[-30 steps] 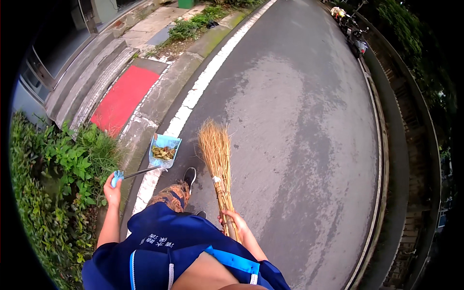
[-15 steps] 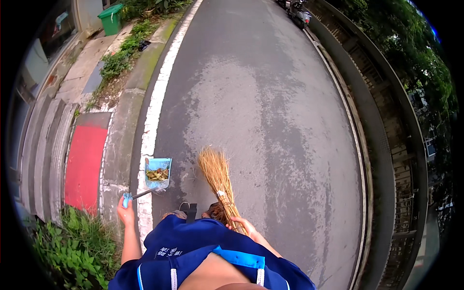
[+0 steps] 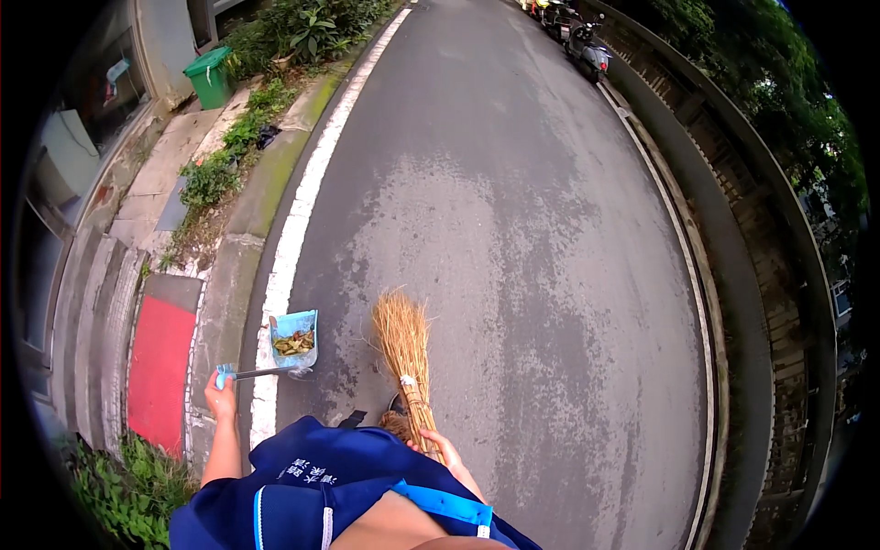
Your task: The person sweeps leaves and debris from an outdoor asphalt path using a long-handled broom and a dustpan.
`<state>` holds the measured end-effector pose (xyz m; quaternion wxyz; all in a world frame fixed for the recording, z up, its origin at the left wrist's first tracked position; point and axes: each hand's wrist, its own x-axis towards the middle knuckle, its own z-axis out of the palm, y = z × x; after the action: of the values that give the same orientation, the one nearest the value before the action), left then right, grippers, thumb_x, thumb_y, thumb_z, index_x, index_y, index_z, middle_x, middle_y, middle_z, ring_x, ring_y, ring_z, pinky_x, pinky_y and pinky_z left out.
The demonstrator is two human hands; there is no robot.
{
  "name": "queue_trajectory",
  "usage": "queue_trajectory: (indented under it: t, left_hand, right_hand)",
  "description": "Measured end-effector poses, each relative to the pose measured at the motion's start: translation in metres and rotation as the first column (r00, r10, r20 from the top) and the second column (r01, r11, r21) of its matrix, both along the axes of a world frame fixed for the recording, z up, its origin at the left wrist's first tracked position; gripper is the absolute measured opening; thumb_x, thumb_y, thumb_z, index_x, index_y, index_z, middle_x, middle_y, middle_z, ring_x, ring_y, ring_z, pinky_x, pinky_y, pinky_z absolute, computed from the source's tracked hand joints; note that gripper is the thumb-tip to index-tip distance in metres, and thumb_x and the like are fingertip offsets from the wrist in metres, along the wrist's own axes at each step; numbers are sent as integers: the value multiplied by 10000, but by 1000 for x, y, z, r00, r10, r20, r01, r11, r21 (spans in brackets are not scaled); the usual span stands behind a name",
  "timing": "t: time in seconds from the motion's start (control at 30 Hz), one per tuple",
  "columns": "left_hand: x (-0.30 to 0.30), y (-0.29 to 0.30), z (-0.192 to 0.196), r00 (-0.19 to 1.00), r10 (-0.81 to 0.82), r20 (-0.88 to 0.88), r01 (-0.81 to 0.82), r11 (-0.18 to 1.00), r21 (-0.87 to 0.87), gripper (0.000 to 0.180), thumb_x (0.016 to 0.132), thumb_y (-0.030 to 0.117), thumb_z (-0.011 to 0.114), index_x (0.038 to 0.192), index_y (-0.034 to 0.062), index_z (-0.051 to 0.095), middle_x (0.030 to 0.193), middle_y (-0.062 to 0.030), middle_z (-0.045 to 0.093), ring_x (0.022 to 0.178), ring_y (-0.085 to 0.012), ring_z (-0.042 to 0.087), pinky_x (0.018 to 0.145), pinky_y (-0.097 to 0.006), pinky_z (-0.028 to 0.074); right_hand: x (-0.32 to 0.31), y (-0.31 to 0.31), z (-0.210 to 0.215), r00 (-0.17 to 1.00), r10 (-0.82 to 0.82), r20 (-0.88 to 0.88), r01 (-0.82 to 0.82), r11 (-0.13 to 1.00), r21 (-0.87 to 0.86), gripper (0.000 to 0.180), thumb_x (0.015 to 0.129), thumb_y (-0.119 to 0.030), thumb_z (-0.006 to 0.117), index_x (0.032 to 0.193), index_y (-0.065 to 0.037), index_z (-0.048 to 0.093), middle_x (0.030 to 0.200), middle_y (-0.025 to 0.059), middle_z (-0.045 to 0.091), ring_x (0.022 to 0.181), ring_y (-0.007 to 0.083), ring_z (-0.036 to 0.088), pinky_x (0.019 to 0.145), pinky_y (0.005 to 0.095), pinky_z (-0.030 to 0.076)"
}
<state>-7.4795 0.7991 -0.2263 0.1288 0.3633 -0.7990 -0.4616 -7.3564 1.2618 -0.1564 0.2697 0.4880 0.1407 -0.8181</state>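
Observation:
My left hand [image 3: 221, 397] is closed around the light-blue grip of a long-handled dustpan [image 3: 308, 326], held out to my left over the white roadside line. Brown and yellowish dry leaves [image 3: 293, 343] lie inside its blue pan. A dark handle runs from the grip to the pan. On the right, my right hand [image 3: 440, 449] wraps the bound lower end of a straw broom [image 3: 401, 339]. Its bristles fan out away from me above the asphalt; whether they touch the ground I cannot tell. My dark-blue top hides part of my legs and feet.
Grey asphalt road [image 3: 550, 275] stretches ahead, with a white line [image 3: 302, 206] along its left edge. Past the kerb are a red mat [image 3: 162, 371], steps [image 3: 92, 321], plants and a green bin [image 3: 211, 81]. Parked scooters [image 3: 587, 50] stand far right beside a low wall.
The surroundings have shifted down and nearer as I move forward. The dustpan's handle lies flatter, and the broom stands more upright, pointing more straight ahead.

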Motion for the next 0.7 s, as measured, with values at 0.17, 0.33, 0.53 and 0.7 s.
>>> queue_trajectory:
  t: [0.17, 0.33, 0.53, 0.7]
  left_hand:
    - [-65, 10, -2, 993, 99, -57, -99, 995, -2, 378, 793, 41, 677, 1154, -27, 593, 951, -96, 666, 836, -151, 609, 772, -293, 477]
    - [-135, 59, 10, 993, 37, -109, -26, 994, 106, 360, 810, 32, 650, 1159, -35, 589, 959, -81, 659, 844, -146, 601, 778, -291, 475]
    - [-269, 89, -20, 990, -69, 125, 82, 991, -107, 378, 776, 113, 680, 1147, 63, 630, 940, -163, 681, 861, -260, 660, 772, -354, 485]
    - [-396, 120, -15, 981, -52, 186, 71, 993, -94, 400, 767, 149, 693, 1153, 71, 627, 949, -181, 677, 866, -306, 660, 766, -377, 490]
  right_hand:
    - [-117, 51, 1, 975, 180, -128, -170, 982, 84, 284, 803, -257, 675, 1004, -82, 579, 813, 87, 638, 669, 178, 619, 556, 317, 530]
    - [-220, 85, 8, 959, 250, -134, -229, 960, 159, 278, 808, -280, 666, 997, -97, 576, 817, 70, 640, 662, 159, 617, 521, 292, 506]
    - [-351, 99, -26, 955, 285, -76, -275, 954, 119, 323, 796, -233, 688, 1022, -41, 560, 824, 113, 639, 687, 166, 629, 575, 306, 545]
    - [-453, 96, 19, 939, 335, -84, -310, 925, 221, 249, 815, -238, 667, 940, -48, 565, 771, 100, 640, 637, 188, 629, 560, 316, 559]
